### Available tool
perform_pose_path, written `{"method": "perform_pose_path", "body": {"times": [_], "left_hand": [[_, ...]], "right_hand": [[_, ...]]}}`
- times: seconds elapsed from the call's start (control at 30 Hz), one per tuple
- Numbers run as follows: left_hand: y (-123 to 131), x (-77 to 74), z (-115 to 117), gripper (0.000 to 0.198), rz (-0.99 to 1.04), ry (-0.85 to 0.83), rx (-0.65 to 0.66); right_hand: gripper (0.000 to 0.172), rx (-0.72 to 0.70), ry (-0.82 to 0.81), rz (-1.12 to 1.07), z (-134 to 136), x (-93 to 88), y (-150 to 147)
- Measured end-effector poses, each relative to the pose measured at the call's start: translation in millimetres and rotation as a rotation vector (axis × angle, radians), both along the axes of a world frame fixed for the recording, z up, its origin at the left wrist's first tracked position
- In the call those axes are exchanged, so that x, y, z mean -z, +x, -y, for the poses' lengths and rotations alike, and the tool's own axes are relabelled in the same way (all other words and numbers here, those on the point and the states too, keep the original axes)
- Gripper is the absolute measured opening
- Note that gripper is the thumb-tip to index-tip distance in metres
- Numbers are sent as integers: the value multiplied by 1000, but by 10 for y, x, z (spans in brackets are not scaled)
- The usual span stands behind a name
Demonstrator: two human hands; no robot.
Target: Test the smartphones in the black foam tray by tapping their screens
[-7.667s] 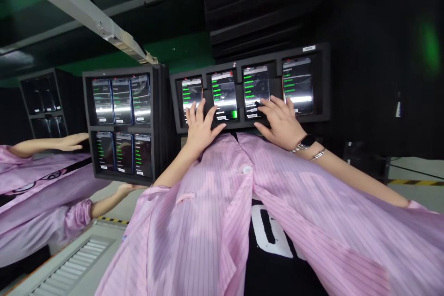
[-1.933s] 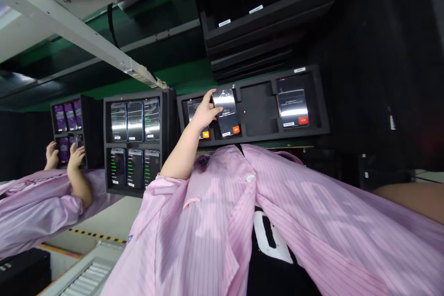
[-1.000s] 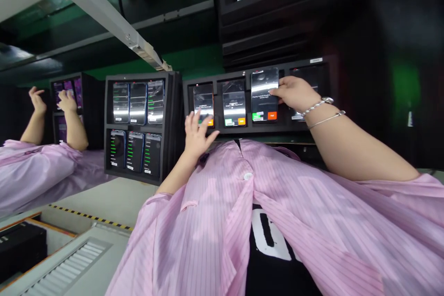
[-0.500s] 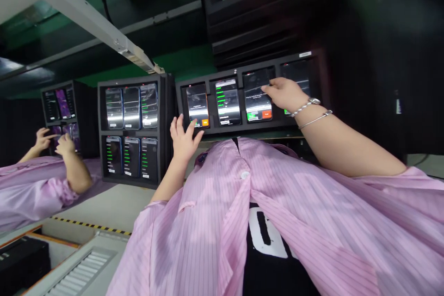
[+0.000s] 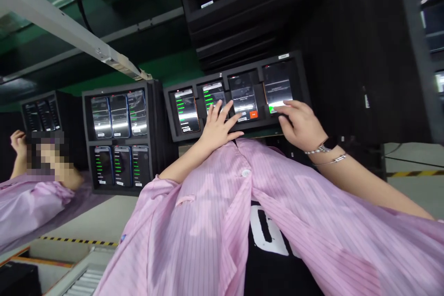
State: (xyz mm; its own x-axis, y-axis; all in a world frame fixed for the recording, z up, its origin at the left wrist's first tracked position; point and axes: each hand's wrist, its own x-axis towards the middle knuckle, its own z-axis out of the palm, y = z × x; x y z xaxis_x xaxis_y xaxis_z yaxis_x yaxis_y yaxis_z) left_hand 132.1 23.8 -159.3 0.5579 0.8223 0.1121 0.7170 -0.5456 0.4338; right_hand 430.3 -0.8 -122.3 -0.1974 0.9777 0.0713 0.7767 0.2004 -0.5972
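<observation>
Left hand (image 5: pixel 218 128) open, fingers spread over 2nd phone (image 5: pixel 212 95) and 3rd phone (image 5: pixel 243 92), contact hard to tell. Right hand (image 5: pixel 300 124) loosely curled, holding nothing, index fingertip (image 5: pixel 278 108) apparently on 4th phone (image 5: pixel 277 84) screen. 4 phones stand in black foam tray (image 5: pixel 183 137); 6 more in rack (image 5: pixel 120 185) to left.

phone screens (image 5: pixel 243 95): glossy glass | tray (image 5: pixel 222 74): matt foam | smock (image 5: pixel 194 236): striped cloth

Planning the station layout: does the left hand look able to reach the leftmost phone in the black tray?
Probably yes: the left hand sits just beside the leftmost phone, with nothing between them and its screen uncovered.
</observation>
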Motion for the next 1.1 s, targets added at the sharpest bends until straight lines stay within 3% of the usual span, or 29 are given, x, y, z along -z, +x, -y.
{"method": "perform_pose_path", "body": {"times": [0.1, 0.17, 0.37, 0.5, 0.73, 0.9, 1.1], "left_hand": [[-291, -120, 120, 66, 41, 29, -178], [-499, -173, 218, 67, 49, 44, -301], [-871, -149, 452, 64, 4, 24, -456], [-966, -98, 540, 58, -42, 35, -511], [-1092, 59, 626, 62, -71, -14, -603], [-1050, 134, 623, 66, -95, 14, -630], [-1020, 122, 603, 67, -137, -5, -644]], "right_hand": [[38, 6, -74, 24, 76, 212, -21], [38, 16, -79, 33, 94, 245, -33], [29, -60, 89, -16, 59, 50, -103], [25, -143, 227, -80, 19, 99, -199], [26, -241, 226, -89, 94, 405, -385], [28, -246, 268, -55, 87, 450, -440], [31, -179, 256, 11, 6, 463, -401]]}}
